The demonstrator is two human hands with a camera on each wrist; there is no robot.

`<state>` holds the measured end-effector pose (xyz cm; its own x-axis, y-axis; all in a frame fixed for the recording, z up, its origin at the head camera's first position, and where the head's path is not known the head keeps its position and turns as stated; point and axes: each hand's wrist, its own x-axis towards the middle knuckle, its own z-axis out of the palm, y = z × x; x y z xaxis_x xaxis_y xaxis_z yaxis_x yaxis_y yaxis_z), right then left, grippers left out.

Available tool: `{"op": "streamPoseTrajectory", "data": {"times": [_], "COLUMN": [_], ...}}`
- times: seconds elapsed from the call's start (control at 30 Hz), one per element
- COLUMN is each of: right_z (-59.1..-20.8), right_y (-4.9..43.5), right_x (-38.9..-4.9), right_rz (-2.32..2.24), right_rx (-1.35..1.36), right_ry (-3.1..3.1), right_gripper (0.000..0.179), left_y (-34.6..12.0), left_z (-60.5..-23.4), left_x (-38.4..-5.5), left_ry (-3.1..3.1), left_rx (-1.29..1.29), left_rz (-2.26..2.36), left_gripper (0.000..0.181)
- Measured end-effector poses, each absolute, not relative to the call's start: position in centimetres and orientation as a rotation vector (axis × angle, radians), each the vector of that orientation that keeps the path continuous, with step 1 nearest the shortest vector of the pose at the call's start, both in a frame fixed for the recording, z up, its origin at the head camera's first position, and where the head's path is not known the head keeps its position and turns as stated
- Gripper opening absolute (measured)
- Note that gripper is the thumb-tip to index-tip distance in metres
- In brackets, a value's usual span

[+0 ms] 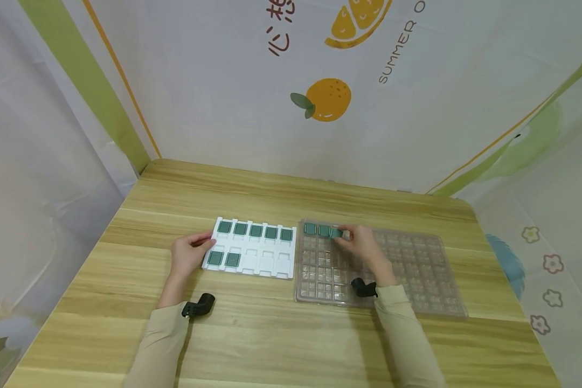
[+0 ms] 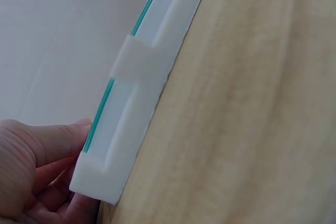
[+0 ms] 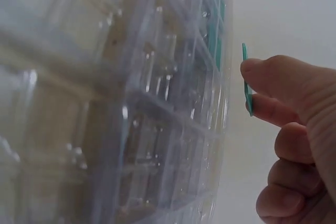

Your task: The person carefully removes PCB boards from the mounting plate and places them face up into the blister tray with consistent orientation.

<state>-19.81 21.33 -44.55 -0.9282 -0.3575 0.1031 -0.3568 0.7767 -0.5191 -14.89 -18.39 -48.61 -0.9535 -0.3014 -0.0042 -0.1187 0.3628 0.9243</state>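
Note:
My left hand [image 1: 186, 253] grips the left edge of a white foam-like tray [image 1: 254, 249] on the table. Five-wide rows of slots hold green square chips [image 1: 256, 231]: the far row is filled, and two chips sit at the left of the near row. In the left wrist view, the thumb [image 2: 65, 140] lies against the tray's side by a chip edge [image 2: 100, 114]. My right hand [image 1: 364, 245] pinches one thin green chip [image 3: 247, 82] between thumb and finger, above a clear plastic compartment tray [image 1: 320, 295]. Two green chips [image 1: 310, 229] lie in its far left compartments.
The clear tray stretches right in many small compartments, beside the white tray on a wood-grain table [image 1: 252, 334]. A white printed curtain [image 1: 223, 97] hangs behind the table and at both sides. Each wrist wears a black camera mount [image 1: 200, 305].

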Motion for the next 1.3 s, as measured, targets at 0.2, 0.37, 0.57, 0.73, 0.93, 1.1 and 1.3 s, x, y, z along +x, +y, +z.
{"op": "streamPoseTrajectory", "data": {"times": [0.2, 0.37, 0.57, 0.73, 0.93, 1.1, 1.3], "right_z": [-44.7, -45.0, -45.4, -45.6, -45.5, -45.6, -45.6], "right_y": [21.7, 21.8, 21.9, 21.9, 21.9, 21.9, 21.9], "right_x": [-20.4, -20.7, -21.1, -21.4, -21.6, -21.7, -21.7], "right_rz": [-0.801, -0.772, -0.696, -0.643, -0.638, -0.62, -0.605], "right_rx": [-0.561, -0.532, -0.536, -0.54, -0.542, -0.542, -0.538], "right_ry": [2.948, 2.952, 2.969, 2.981, 2.982, 2.987, 2.982], "right_gripper": [0.033, 0.034, 0.034, 0.033, 0.032, 0.033, 0.035], "left_y": [-18.3, -18.3, -18.3, -18.3, -18.3, -18.4, -18.4], "left_z": [-48.7, -48.8, -48.8, -48.9, -48.8, -48.8, -48.7], "left_x": [-14.9, -14.9, -14.9, -14.9, -15.0, -15.0, -15.0], "left_ry": [-2.445, -2.437, -2.442, -2.445, -2.442, -2.44, -2.445], "left_rx": [0.371, 0.36, 0.367, 0.369, 0.367, 0.359, 0.368], "left_rz": [-1.633, -1.627, -1.64, -1.637, -1.623, -1.624, -1.622], "left_gripper": [0.023, 0.023, 0.023, 0.023, 0.022, 0.022, 0.022]}}
